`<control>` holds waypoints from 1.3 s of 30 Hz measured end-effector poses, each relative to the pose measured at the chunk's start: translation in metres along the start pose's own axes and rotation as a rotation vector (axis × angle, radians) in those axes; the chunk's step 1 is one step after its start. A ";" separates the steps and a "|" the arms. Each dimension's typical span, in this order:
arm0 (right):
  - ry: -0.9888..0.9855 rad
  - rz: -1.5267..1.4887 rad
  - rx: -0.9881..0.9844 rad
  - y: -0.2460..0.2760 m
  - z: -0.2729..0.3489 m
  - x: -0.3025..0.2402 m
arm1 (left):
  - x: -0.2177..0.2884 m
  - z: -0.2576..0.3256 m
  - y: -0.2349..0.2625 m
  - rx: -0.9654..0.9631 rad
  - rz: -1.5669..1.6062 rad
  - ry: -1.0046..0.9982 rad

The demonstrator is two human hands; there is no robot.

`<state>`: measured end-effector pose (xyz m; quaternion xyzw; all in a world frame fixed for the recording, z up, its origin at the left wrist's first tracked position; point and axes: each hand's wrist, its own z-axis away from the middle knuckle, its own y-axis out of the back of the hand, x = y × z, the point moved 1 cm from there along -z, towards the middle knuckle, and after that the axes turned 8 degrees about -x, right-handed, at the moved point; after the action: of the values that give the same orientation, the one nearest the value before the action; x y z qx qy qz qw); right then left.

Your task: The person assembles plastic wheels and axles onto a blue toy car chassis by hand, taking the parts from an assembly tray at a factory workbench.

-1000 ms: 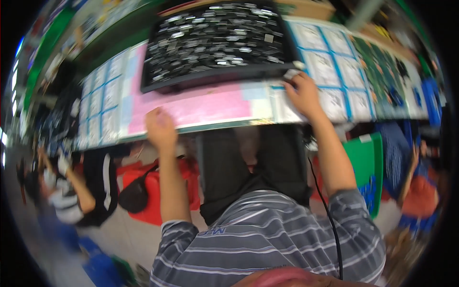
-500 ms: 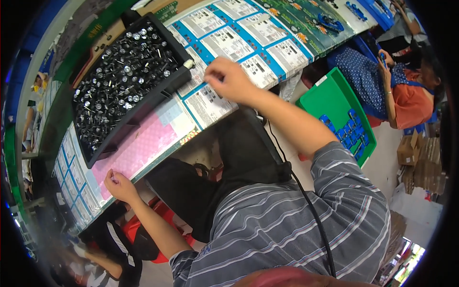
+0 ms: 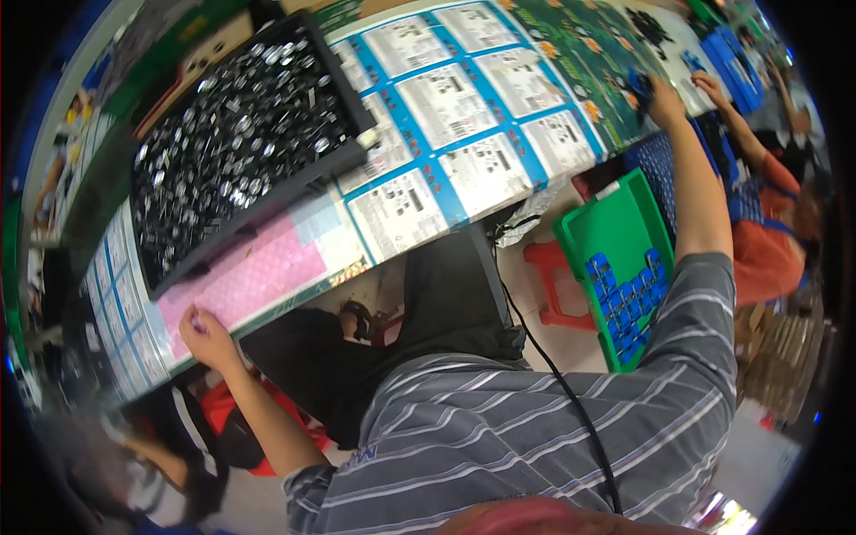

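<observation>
At the table's near left edge, my left hand (image 3: 207, 339) is curled with its fingertips together. Whatever lies between them, if anything, is too small to make out. My right arm stretches to the far right, where my right hand (image 3: 665, 105) has its fingers closed at a dark blue plastic part (image 3: 639, 84) on the green printed sheet (image 3: 584, 53). Blur hides the exact grip. Between the hands, a black bin (image 3: 267, 209) holds a heap of small black parts with shiny round heads (image 3: 234, 134).
A green tray (image 3: 599, 214) with rows of blue parts (image 3: 629, 299) stands right of my legs, near a red stool (image 3: 563, 290). A co-worker in orange (image 3: 758, 254) sits at the right, one hand near the table. Printed label sheets (image 3: 446, 107) and pink bubble wrap (image 3: 259, 267) cover the table.
My right hand has swung from beside the black bin out to the blue part at the far right. My left hand stays curled at the table edge. The view has shifted slightly.
</observation>
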<state>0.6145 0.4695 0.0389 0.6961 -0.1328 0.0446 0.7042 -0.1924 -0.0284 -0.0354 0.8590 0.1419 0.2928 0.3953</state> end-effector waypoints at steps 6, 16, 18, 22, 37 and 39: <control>0.420 -0.414 0.248 0.042 0.061 -0.085 | 0.083 0.025 -0.008 -0.187 0.754 0.309; 1.405 -1.043 -0.215 0.194 0.296 -0.381 | 0.249 0.078 -0.006 -0.838 1.828 0.441; 1.181 -0.881 0.162 0.202 0.255 -0.418 | 0.223 0.073 -0.007 -0.809 1.831 0.479; 1.020 -0.347 0.055 0.190 0.212 -0.466 | 0.204 0.071 0.003 -0.688 1.761 0.456; 1.146 -0.105 -0.146 0.205 0.225 -0.482 | 0.197 0.084 0.016 -0.667 1.749 0.462; 1.145 -0.070 -0.211 0.210 0.224 -0.484 | 0.197 0.084 0.016 -0.662 1.757 0.459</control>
<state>0.0697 0.3125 0.1206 0.4912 0.2883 0.3771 0.7303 0.0148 0.0050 0.0109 0.4258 -0.5671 0.6698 0.2200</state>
